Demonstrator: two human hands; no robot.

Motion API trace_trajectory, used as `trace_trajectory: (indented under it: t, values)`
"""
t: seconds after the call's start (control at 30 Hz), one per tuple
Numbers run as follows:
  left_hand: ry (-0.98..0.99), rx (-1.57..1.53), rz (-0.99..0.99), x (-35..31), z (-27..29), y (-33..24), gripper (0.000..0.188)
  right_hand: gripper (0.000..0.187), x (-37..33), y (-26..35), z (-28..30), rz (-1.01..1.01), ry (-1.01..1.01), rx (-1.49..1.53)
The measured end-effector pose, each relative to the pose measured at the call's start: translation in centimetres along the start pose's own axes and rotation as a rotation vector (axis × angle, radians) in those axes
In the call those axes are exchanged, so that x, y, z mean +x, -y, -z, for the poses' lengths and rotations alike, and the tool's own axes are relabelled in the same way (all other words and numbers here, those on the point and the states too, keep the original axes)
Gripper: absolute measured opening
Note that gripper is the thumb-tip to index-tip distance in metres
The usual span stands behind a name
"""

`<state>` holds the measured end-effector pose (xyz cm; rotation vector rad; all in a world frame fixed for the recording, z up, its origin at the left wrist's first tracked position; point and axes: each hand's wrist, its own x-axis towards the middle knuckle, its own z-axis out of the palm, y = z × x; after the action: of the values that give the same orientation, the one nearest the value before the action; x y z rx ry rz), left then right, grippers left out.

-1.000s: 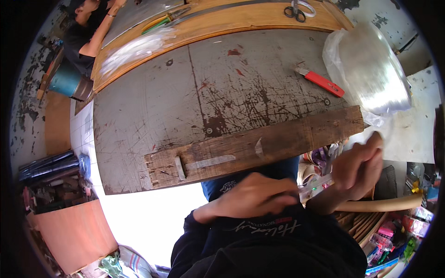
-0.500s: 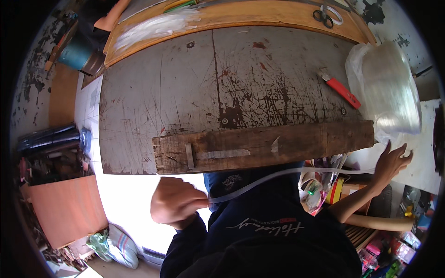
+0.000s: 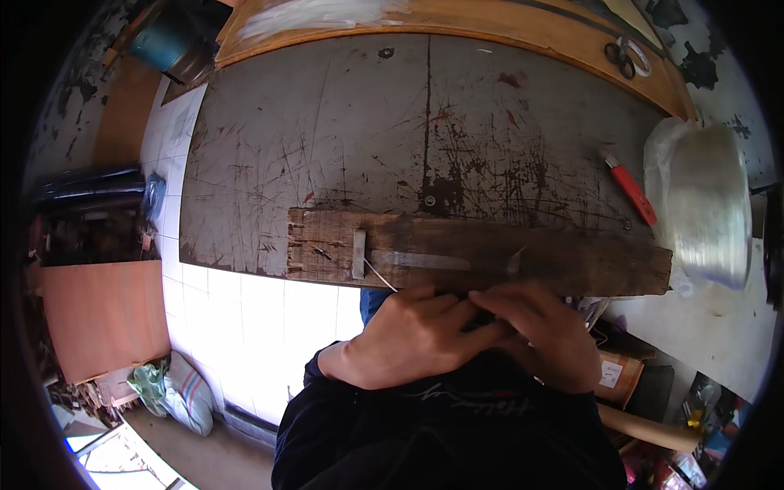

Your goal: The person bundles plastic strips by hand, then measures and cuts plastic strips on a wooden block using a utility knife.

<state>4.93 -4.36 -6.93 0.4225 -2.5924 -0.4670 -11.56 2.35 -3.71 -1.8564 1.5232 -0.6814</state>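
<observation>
A: What lies around the hands?
B: Just beyond both, a long brown wooden plank (image 3: 588, 260) bars the near edge of the scratched grey tabletop (image 3: 253, 163). Ahead-right of the right hand (image 3: 545, 331) lies a red-handled cutter (image 3: 633, 194), then a large clear plastic coil (image 3: 709, 204); farthest ahead, black-handled scissors (image 3: 618, 60).
A: And their hold?
B: The left hand (image 3: 416, 333) and right curl close together, fingers overlapping; nobody can tell what either is clamped on.
A: The thin white strip (image 3: 380, 275)?
B: It slants from the left hand's knuckles, narrow and straight, to a small pale flat piece (image 3: 358, 254) on the plank.
A: Containers?
B: Right of the right hand, a brown cardboard box (image 3: 627, 384); far ahead-left, a turquoise cylindrical bucket (image 3: 163, 45). Their insides are hidden.
</observation>
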Motion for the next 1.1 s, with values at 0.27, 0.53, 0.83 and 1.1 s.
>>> trace_trajectory:
  t: [0.27,0.53,0.83,1.1]
  values:
    - [-0.068,0.063,0.055,-0.8,-0.8,0.4,0.034,0.037,0.9,-0.3,1.7,-0.121,-0.003,-0.092]
    - [-0.433,0.141,0.2,-2.2,-0.5,1.5,0.028,0.023,3.0,0.2,-0.8,-0.098,-0.043,0.117]
    - [-0.792,0.219,0.531,-5.9,-0.1,3.7,0.03,0.008,5.4,0.3,-3.3,-0.092,-0.166,0.097]
    - [-0.625,0.403,0.56,-7.0,-1.0,4.1,0.012,0.01,5.5,0.3,-4.0,-0.172,-0.226,0.017]
